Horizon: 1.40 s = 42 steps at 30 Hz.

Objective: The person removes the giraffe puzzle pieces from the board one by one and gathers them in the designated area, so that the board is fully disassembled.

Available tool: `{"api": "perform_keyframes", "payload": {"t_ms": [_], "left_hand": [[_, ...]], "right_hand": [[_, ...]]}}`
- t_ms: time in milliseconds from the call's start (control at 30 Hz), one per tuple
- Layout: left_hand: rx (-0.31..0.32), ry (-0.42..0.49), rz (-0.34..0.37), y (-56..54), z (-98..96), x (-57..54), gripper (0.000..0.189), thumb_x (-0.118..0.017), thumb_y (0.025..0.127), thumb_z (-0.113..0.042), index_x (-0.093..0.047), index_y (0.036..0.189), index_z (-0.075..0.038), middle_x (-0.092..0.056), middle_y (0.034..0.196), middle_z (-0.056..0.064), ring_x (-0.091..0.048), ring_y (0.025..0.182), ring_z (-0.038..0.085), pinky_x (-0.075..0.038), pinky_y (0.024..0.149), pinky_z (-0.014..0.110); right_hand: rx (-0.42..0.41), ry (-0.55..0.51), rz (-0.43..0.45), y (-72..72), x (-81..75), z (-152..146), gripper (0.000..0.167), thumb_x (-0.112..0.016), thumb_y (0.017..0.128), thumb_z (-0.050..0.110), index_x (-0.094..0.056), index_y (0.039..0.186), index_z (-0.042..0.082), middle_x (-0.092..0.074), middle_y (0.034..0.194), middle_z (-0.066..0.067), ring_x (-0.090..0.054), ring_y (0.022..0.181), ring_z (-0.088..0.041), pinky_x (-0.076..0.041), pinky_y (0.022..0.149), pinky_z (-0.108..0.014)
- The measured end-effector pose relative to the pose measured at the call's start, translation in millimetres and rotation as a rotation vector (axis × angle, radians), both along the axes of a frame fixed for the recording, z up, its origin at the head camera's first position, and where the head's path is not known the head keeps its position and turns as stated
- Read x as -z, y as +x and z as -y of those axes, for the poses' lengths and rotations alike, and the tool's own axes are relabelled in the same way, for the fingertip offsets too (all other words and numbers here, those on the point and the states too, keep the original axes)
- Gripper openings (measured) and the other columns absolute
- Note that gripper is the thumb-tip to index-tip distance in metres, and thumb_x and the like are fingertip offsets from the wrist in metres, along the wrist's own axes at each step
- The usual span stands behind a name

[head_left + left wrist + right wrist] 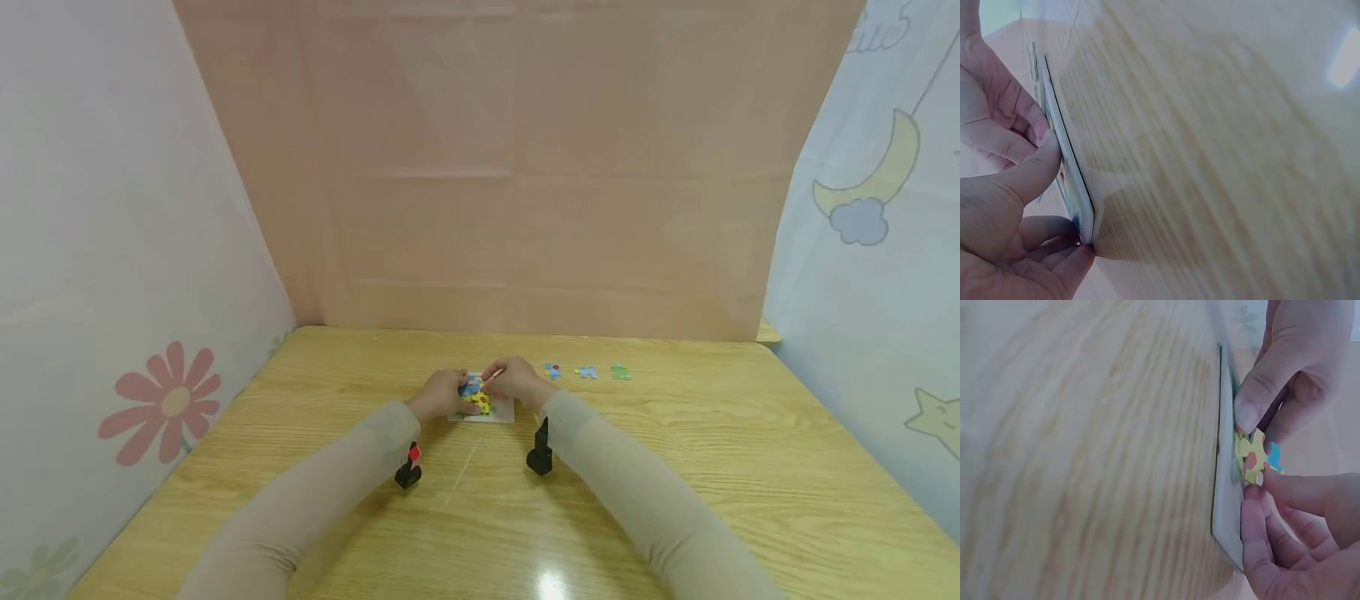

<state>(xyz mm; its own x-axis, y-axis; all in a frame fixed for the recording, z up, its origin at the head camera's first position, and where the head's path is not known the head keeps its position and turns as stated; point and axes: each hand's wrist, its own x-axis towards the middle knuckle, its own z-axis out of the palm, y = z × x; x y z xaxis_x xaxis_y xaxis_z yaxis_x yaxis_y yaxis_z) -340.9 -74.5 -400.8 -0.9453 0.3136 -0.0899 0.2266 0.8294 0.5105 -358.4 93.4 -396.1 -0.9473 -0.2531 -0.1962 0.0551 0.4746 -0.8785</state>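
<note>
A small jigsaw board [504, 413] with a pale frame lies on the table, a yellow giraffe picture [480, 402] with blue parts partly filling it. My left hand [438, 395] holds the board at its left side. Its thumb [1047, 147] lies over the board and its curled fingers [1069, 265] are at the edge. From the right, my right hand [516, 382] pinches a yellow jigsaw piece [1256, 453] with orange patches, tilted up over the board between thumb and fingers. The left thumb's tip is right beside this piece in the right wrist view.
Three loose jigsaw pieces lie in a row right of the board: a blue one with a red spot [552, 371], a light blue one [587, 372] and a green one [620, 372]. Behind the wooden table [675, 467] hangs a plain tan backdrop [525, 167].
</note>
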Motion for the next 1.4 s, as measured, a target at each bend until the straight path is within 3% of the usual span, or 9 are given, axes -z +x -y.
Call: {"api": "perform_keyframes", "payload": {"t_ms": [167,400,633,800,1100,1233,1400], "left_hand": [[-0.007,0.013,0.007,1.3,0.4,-2.6,0.068,-0.078,0.082,-0.026,-0.051,0.136,0.005,-0.041,0.151,0.016,-0.037,0.14,0.034,-0.033,0.115,0.044],[-0.009,0.024,0.01,2.4,-3.7,-5.3,0.067,-0.079,0.081,-0.024,-0.052,0.134,0.006,-0.041,0.15,0.018,-0.039,0.138,0.035,-0.033,0.114,0.044],[-0.021,0.021,0.027,-0.4,-7.2,3.7,0.067,-0.079,0.081,-0.026,-0.053,0.135,0.005,-0.042,0.15,0.015,-0.039,0.139,0.033,-0.033,0.115,0.043],[-0.016,0.029,0.027,-1.5,-8.1,5.8,0.067,-0.079,0.081,-0.026,-0.053,0.134,0.005,-0.042,0.15,0.015,-0.038,0.14,0.034,-0.031,0.116,0.044],[-0.017,0.004,0.042,-1.0,-2.7,2.8,0.075,-0.078,0.082,-0.031,-0.046,0.14,0.003,-0.041,0.151,0.013,-0.038,0.14,0.032,-0.031,0.116,0.043],[-0.018,0.016,0.061,0.0,-0.5,-3.0,0.078,-0.078,0.082,-0.03,-0.043,0.143,0.002,-0.038,0.153,0.014,-0.034,0.142,0.034,-0.029,0.117,0.045],[-0.036,0.028,0.112,4.1,0.5,-6.1,0.076,-0.079,0.081,-0.028,-0.045,0.143,0.0,-0.035,0.156,0.011,-0.03,0.144,0.034,-0.026,0.119,0.046]], "right_hand": [[-0.019,-0.019,0.012,-2.6,1.2,-1.8,0.011,-0.067,0.09,0.005,-0.068,0.1,0.002,-0.066,0.1,-0.009,-0.06,0.077,-0.016,-0.052,0.067,-0.023],[0.033,-0.163,0.129,-4.8,0.7,-11.1,0.023,-0.063,0.093,0.007,-0.065,0.115,-0.001,-0.062,0.099,-0.006,-0.059,0.084,-0.017,-0.057,0.083,-0.03],[0.062,-0.235,0.176,1.8,0.0,-21.3,0.026,-0.06,0.095,0.006,-0.061,0.12,-0.002,-0.063,0.088,-0.004,-0.06,0.07,-0.014,-0.059,0.075,-0.03],[0.048,-0.276,0.173,6.6,-6.8,-31.5,0.027,-0.057,0.096,0.005,-0.057,0.122,-0.004,-0.062,0.089,-0.005,-0.061,0.073,-0.015,-0.058,0.08,-0.032],[-0.016,-0.192,0.066,6.7,-31.1,-46.5,0.026,-0.055,0.097,0.005,-0.055,0.121,-0.006,-0.063,0.092,-0.005,-0.064,0.079,-0.016,-0.054,0.094,-0.043],[-0.009,-0.167,0.039,5.2,-41.7,-54.4,0.024,-0.056,0.097,0.004,-0.057,0.119,-0.006,-0.064,0.092,-0.006,-0.065,0.079,-0.016,-0.056,0.09,-0.04],[-0.041,-0.157,0.024,7.1,-44.0,-68.0,0.026,-0.056,0.096,0.003,-0.055,0.12,-0.008,-0.065,0.094,-0.007,-0.065,0.078,-0.015,-0.058,0.082,-0.032]]}}
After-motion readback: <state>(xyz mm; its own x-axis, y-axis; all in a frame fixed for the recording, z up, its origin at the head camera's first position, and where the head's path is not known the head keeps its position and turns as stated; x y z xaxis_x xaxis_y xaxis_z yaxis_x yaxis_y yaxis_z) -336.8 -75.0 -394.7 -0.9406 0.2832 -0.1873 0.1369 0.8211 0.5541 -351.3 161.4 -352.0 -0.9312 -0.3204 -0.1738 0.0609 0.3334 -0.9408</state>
